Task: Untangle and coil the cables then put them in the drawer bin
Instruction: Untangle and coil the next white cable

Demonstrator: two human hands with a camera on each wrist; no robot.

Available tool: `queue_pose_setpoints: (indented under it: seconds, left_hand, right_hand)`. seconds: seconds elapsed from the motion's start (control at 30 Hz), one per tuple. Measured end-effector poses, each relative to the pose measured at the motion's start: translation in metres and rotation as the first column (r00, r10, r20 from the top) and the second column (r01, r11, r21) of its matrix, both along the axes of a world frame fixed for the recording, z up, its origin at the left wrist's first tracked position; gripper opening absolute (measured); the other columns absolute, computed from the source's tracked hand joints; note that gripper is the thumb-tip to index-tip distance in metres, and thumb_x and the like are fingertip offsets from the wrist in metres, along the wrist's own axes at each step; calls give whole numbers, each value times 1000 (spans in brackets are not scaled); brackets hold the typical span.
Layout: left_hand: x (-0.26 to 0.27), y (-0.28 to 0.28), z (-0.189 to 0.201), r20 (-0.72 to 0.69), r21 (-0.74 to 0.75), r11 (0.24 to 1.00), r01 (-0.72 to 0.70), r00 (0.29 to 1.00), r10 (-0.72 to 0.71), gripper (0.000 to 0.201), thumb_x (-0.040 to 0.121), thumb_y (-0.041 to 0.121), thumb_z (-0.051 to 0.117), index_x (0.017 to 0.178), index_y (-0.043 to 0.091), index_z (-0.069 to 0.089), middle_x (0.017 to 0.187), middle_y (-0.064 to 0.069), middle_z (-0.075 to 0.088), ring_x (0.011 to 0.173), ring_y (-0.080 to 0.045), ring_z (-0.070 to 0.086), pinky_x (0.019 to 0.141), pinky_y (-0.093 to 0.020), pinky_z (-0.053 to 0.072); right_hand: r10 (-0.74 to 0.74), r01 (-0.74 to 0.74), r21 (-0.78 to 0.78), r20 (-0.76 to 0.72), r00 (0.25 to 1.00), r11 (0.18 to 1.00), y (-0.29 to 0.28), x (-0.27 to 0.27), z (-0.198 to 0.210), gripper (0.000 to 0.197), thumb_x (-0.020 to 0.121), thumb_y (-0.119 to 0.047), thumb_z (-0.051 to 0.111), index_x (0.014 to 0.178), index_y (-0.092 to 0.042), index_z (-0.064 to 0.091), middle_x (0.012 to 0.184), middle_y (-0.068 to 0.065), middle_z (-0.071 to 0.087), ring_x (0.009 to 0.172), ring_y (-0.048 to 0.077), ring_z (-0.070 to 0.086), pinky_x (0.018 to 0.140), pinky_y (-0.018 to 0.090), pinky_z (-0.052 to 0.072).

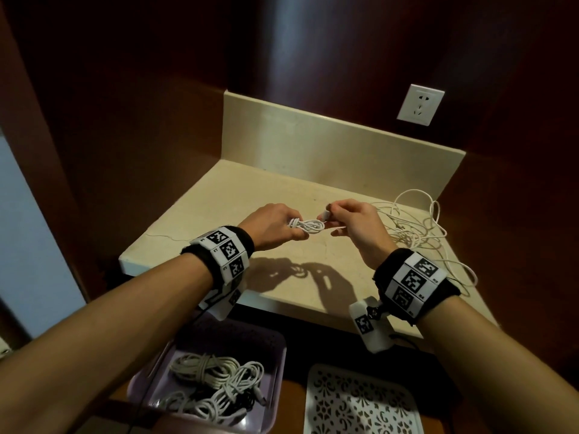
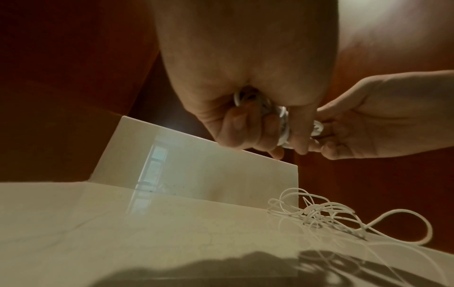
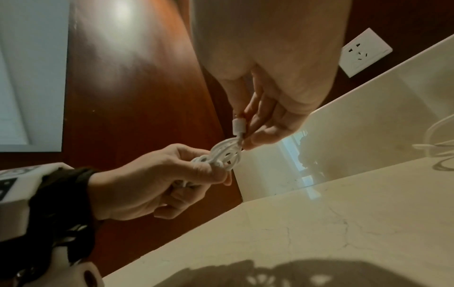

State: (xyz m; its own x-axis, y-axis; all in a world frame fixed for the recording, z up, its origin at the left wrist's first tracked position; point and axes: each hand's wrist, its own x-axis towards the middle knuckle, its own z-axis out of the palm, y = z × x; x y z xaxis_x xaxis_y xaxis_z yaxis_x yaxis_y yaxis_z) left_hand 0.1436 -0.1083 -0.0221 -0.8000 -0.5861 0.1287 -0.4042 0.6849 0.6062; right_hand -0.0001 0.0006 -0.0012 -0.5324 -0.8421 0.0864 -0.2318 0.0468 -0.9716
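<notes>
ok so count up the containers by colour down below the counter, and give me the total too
Purple bin with coiled cables: 1
White tray with cut-out pattern: 1
Total: 2

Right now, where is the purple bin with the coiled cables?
In the head view, the purple bin sits below the counter's front edge, under the left hand, beside a white tray.

purple bin (image 1: 279, 349) part cut off, coil (image 2: 282, 120) mostly hidden in fingers
</notes>
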Motion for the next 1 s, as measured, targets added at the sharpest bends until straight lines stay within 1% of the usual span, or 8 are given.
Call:
queue_pose_setpoints:
  seconds: [0.17,0.27,0.37,0.47,0.6,0.73,0.87,1.0]
  left_hand:
    - [-1,4,1,44,-19,999,-27,999,27,20,84,34,66,92,16,72,81,-7,69,70,-20,56,61,-31,40]
    - [-1,7,3,42,16,1000,-19,999,19,21,83,33,68,88,13,73,79,-9,69,65,-18,53,58,-30,37]
    - [0,9,4,15,80,997,-21,1000,20,22,82,32,69,87,11,73,75,-10,67,61,-17,50,57,-29,36]
    - [1,9,4,1,127,992,-20,1000,20,23,82,32,70,89,11,73,75,-9,65,62,-18,51,58,-30,37]
    - [0,7,2,-13,161,987,-7,1000,9,22,80,31,73,89,12,74,79,-12,69,63,-17,52,59,-30,38]
    - [-1,7,3,-24,222,974,34,999,-29,20,80,32,75,91,16,74,73,-1,65,62,-12,52,57,-25,39]
    - [-2,5,4,-45,278,960,35,999,-24,20,86,30,70,94,11,72,57,6,52,40,1,41,40,-12,31]
    - [-2,5,0,-65,266,962,56,997,-40,26,88,33,66,90,8,72,56,4,50,42,-2,39,43,-14,31]
  right_hand:
    - [49,-50,-8,-95,994,999,3,3,1,18,86,6,63,93,-10,68,85,10,68,72,14,62,60,24,46]
    - [94,-90,28,-226,970,996,6,3,1,24,87,2,65,104,-12,73,86,0,71,71,2,62,60,18,47]
    - [144,-133,58,-264,954,989,8,4,-1,28,90,0,62,112,-15,71,90,-6,71,69,-6,61,59,15,47]
    - [173,-163,62,-240,955,985,9,4,-3,23,93,-6,59,108,-19,72,92,-6,73,74,-2,64,60,18,50]
    - [173,-159,84,-217,961,984,7,1,-4,17,89,-4,64,99,-13,75,87,5,74,75,11,64,63,23,50]
    - [156,-143,87,-166,974,986,5,-1,-6,10,87,-2,66,88,-8,74,85,14,71,73,20,62,68,32,51]
    - [153,-145,73,-125,980,987,4,0,-6,9,86,2,66,87,-5,71,82,16,69,69,20,62,64,31,52]
    - [152,-145,65,-123,981,987,4,-1,-7,8,85,4,66,89,-2,70,80,14,69,66,18,62,60,27,53]
